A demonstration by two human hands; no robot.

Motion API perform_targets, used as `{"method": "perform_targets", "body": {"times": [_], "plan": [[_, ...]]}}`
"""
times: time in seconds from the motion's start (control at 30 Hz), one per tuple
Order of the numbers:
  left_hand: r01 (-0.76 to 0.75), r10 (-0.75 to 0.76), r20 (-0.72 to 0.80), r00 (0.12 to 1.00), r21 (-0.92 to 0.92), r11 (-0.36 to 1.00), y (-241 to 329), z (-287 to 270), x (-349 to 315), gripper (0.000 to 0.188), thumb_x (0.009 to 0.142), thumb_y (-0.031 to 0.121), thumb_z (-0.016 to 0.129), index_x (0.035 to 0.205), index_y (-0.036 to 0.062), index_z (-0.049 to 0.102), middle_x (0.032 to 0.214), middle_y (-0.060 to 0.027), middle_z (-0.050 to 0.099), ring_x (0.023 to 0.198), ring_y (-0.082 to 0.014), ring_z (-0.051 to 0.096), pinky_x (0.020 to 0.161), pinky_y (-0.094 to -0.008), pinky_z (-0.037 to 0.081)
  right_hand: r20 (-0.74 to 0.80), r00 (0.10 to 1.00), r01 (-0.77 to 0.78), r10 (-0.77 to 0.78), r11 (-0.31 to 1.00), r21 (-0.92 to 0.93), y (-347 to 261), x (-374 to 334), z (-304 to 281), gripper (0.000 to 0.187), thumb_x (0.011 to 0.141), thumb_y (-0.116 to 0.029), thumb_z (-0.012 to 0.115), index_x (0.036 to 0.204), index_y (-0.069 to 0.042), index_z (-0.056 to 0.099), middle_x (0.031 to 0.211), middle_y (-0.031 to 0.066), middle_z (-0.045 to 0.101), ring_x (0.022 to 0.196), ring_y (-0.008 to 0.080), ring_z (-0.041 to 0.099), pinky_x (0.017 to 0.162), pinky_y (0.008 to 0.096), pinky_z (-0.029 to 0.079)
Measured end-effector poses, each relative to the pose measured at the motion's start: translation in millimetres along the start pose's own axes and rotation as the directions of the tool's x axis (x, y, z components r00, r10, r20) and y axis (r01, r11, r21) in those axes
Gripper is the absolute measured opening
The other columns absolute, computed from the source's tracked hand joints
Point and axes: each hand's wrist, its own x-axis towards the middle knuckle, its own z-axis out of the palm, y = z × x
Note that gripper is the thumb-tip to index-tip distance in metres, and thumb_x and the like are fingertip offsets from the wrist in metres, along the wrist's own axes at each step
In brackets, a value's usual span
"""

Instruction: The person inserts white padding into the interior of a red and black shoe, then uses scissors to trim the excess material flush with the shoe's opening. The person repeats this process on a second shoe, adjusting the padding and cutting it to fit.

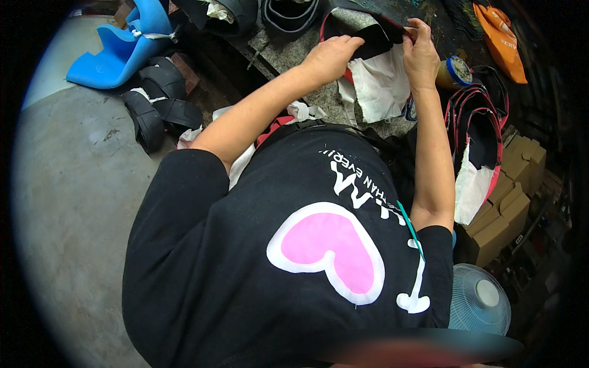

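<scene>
Over the speckled grey worktop, a curved black piece with red edging is held between my two hands. White cloth with a ragged edge hangs from it toward my waist. My left hand pinches the piece's near left side, fingers closed and pointing right. At its right end my right hand grips the edge between thumb and fingers. Part of the piece is hidden behind my fingers. Beside my right wrist, blue scissor-like handles show in part.
Black rolled pieces sit at the back. More black pieces and a blue foam sheet are on the left. To the right are a blue-lidded jar, an orange bag, red-edged black pieces, cardboard boxes and a fan.
</scene>
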Motion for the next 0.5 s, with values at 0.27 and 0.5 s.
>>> {"method": "perform_targets", "body": {"times": [0.27,0.5], "plan": [[-0.056,0.051,0.175,0.983,0.029,0.998,-21.1,13.5,-2.1,0.046,0.076,0.011,0.067,0.121,0.0071,0.059,0.111,-0.0173,0.065,0.105,-0.0357,0.06,0.092,-0.0442,0.051,0.155,0.853,0.49,-0.498,0.867,0.09,-66.5,-51.7,-11.8,0.022,0.076,-0.01,0.067,0.098,-0.015,0.065,0.093,0.0008,0.066,0.085,0.0183,0.064,0.075,0.0343,0.053],[-0.182,0.181,0.052,0.982,0.032,0.983,-16.1,12.4,-1.9,0.044,0.073,0.016,0.076,0.115,0.0129,0.065,0.1,-0.0031,0.068,0.096,-0.0253,0.062,0.087,-0.0374,0.052,0.374,0.92,-0.175,0.121,0.978,0.115,7.0,-64.6,33.0,0.04,0.081,0.008,0.046,0.115,-0.005,0.064,0.112,0.013,0.068,0.113,0.0304,0.062,0.1,0.0371,0.047]]}}
